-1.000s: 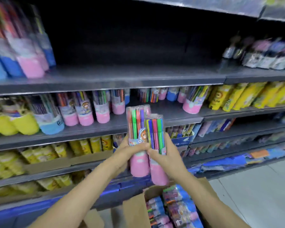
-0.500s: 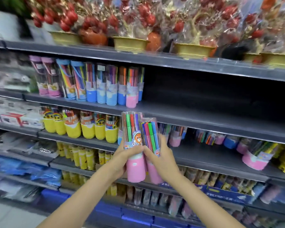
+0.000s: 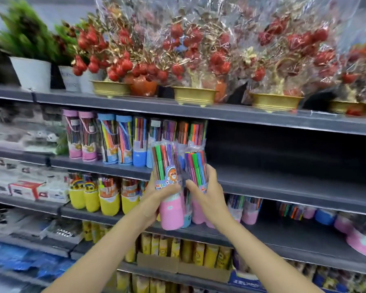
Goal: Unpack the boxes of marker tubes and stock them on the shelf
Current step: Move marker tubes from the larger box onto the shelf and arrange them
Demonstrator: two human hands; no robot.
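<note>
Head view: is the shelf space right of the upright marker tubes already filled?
No. The second shelf is bare and dark right of the stocked tube row; both hands hold pink-based marker tubes in front of it.

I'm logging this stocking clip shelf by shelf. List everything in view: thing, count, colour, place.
Held marker tubes: at least two, clear with pink bases, gripped upright side by side before the second shelf.
Shelved marker tubes: roughly nine, pink and blue bases, second shelf left.
Empty shelf space: one stretch, dark grey, second shelf right.
Yellow-based tubes: several, third shelf left.
Pink and blue tubes: several, third shelf right.
Wrapped red-fruit ornaments: at least four, gold pots, top shelf.
Green plants: two or more, white pots, top left.
Left hand: grips the left tube.
Right hand: grips the right tube.
</note>
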